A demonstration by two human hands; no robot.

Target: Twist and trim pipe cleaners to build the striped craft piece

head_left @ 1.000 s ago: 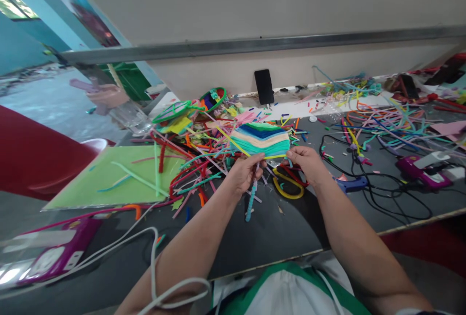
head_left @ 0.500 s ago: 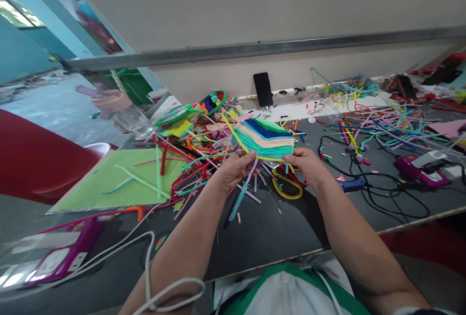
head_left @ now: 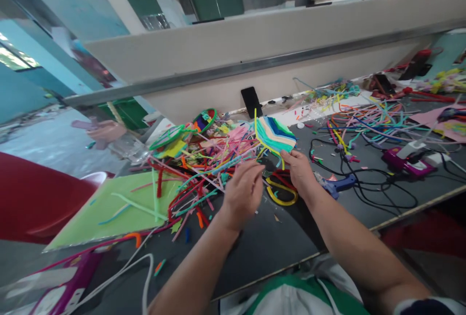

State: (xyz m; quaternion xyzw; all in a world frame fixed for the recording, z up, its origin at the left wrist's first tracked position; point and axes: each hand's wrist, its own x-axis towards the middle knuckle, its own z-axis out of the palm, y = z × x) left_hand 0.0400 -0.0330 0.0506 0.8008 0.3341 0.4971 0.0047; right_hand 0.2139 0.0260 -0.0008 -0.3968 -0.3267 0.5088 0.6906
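A striped panel of pipe cleaners (head_left: 277, 135) in teal, cream, navy and green, with a yellow pipe-cleaner edging, is held up over the bench. My right hand (head_left: 299, 167) pinches it by its lower right corner. Just left of the panel and apart from it is my left hand (head_left: 243, 190), its fingers bent and close together. Whatever may be between those fingers is hidden. Behind the left hand lies a heap of loose pipe cleaners (head_left: 209, 162). Scissors with yellow handles (head_left: 282, 202) rest on the bench below the panel.
A blue glue gun (head_left: 337, 185) lies by tangled black cables right of my right hand. A phone (head_left: 251, 101) leans on the partition. At left are a green sheet (head_left: 138, 191), a clear bottle (head_left: 127, 145) and a purple power strip (head_left: 69, 283); another power strip (head_left: 407, 162) is at right.
My left hand has let go of the panel and drawn slightly down. The lilac-and-teal pipe cleaner below it no longer hangs there. My right hand keeps the panel, now turned. The camera view has tilted.
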